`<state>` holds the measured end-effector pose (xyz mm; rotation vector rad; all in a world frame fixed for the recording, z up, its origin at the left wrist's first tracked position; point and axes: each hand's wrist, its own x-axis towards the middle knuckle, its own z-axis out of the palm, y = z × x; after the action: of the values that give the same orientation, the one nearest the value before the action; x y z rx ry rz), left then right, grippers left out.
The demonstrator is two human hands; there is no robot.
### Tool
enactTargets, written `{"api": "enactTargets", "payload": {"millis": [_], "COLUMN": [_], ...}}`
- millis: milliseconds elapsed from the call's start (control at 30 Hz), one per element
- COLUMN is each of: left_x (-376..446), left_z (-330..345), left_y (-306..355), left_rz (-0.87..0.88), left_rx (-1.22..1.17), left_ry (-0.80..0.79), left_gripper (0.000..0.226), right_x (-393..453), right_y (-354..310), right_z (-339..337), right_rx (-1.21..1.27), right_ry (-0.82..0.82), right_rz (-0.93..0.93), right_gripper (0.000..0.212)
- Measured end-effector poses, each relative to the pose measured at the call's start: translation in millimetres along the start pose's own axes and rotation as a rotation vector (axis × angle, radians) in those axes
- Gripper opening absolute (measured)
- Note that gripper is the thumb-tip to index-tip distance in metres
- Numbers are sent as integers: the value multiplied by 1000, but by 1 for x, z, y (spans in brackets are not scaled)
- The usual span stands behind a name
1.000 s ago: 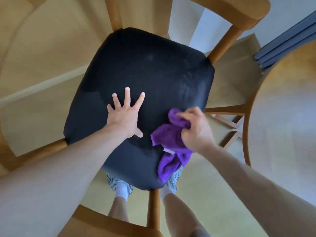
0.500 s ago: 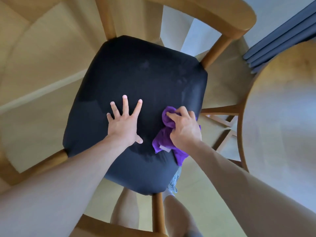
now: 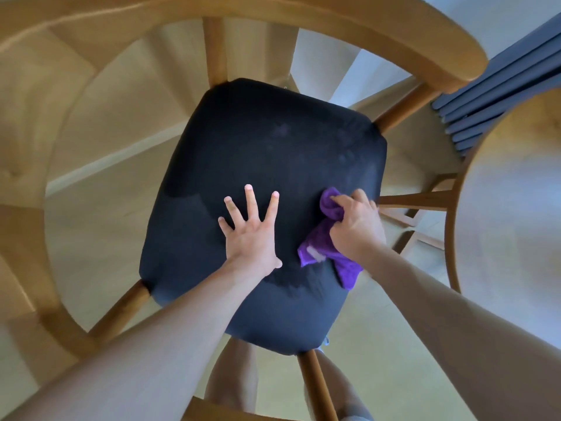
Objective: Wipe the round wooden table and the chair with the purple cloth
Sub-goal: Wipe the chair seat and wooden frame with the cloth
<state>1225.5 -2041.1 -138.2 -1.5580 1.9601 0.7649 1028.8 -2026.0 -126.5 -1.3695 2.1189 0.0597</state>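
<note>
Wiping the chair seat (image 3: 273, 153), you grip the bunched purple cloth (image 3: 328, 235) in your right hand (image 3: 355, 226) at its four o'clock edge, left hand (image 3: 252, 235) splayed flat at centre, so next sweep toward twelve, worktop (image 3: 513, 208) at three.

Left hand (image 3: 252, 235) flat with fingers spread wide, palm pressed down on the black padded chair seat (image 3: 273, 141), forearm extended toward the seat's middle; right hand (image 3: 355, 223) at the seat's right edge, fingers curled, gripping the bunched purple cloth (image 3: 321, 250), forearm outstretched
</note>
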Motion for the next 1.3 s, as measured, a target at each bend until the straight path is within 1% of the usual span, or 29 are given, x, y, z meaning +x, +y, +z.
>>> {"api": "enactTargets", "payload": {"millis": [67, 133, 167, 233, 300, 367, 433, 467, 533, 600, 667, 733, 833, 867, 900, 933, 1033, 1067, 1100, 1133, 1167, 1233, 1300], "left_x": [-1, -1, -1, 0, 5, 17, 31, 37, 46, 48, 49, 49, 48, 48, 47, 47, 46, 46, 46, 45, 45, 42, 41], "left_z": [-2, -4, -5, -9, -16, -26, -35, -37, -35, -30, -28, -30, -32, -33, -35, -37, -38, -37, -36, -36, -36, -40, -44], "left_y": [1, -1, -3, -10, -20, -32, -45, -52, -61, -64, -63, -62, -61, -59, -58, -57, -56, -57, -58, -58, -59, -57, -53], "left_rz": [2, 10, 18, 42, 75, 98, 108, 108, 106, 105, 102, 100, 96, 94, 89, 84, 85, 88, 89, 89, 90, 94, 87], "left_rx": [-9, 2, 13, 59, 118, 124, 117, 118, 101, 82, 87, 92, 89, 86, 82, 79, 77, 79, 82, 88, 95, 110, 104], "left_ry": [-7, -3, 1, 33, 94, 133, 122, 103, 74, 76, 88, 86, 63, 50, 37, 28, 14, 14, 17, 22, 28, 25, 10], "left_gripper": [146, 141, 138, 132, 131, 136, 145, 148, 153, 154, 155, 154, 153, 152, 152, 152, 151, 151, 151, 151, 151, 151, 150], "right_x": [-5, -2, 2, 18, 43, 74, 101, 110, 113, 104, 95, 93, 88, 83, 78, 73, 60, 59, 59, 57, 52, 34, 14], "right_y": [0, -5, -11, -28, -51, -78, -105, -118, -137, -146, -142, -138, -128, -122, -114, -105, -78, -72, -68, -64, -62, -58, -52], "right_z": [-3, -9, -13, -20, -29, -38, -42, -38, -24, -8, -3, -14, -35, -39, -41, -42, -40, -39, -36, -31, -25, -13, -7], "right_rx": [27, 73, 100, 171, 250, 286, 300, 287, 147, -85, -199, -215, -246, -227, -180, -117, 58, 69, 50, 0, -71, -184, -174], "right_ry": [-82, -120, -100, 2, 100, 156, 158, 145, 116, 78, 21, -91, -333, -364, -344, -280, 29, 106, 137, 123, 82, -11, -129], "right_rz": [-30, -47, -53, -79, -106, -101, -61, -21, 6, -99, -245, -312, -254, -216, -187, -166, -71, -5, 71, 131, 150, 83, 19], "right_gripper": [50, 45, 46, 48, 51, 59, 67, 67, 54, 40, 33, 27, 20, 18, 17, 21, 49, 55, 58, 57, 52, 41, 31]}}
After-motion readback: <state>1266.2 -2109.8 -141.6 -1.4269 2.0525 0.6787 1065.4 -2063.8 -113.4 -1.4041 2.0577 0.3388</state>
